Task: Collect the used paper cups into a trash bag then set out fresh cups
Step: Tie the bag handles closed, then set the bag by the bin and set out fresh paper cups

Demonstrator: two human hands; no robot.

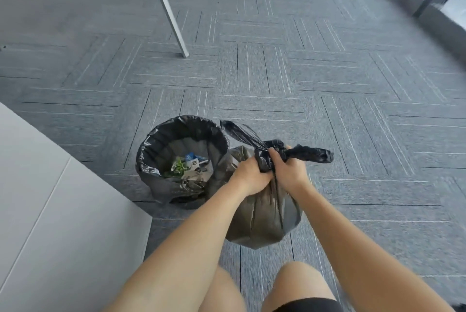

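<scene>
A full black trash bag [262, 215] hangs above the grey carpet in front of my knees. Both hands grip its gathered neck. My left hand [248, 173] clenches the twisted plastic from the left, and my right hand [287, 169] holds it from the right. One loose bag end [311, 155] sticks out to the right and another [238, 131] fans up to the left. What is inside the bag is hidden. No paper cups are in view.
A round bin [151, 152] lined with a black bag stands just left of the held bag, with scraps and wrappers [186, 164] at its bottom. A pale table corner [65, 210] is at the lower left. A white table leg [167, 9] stands farther off.
</scene>
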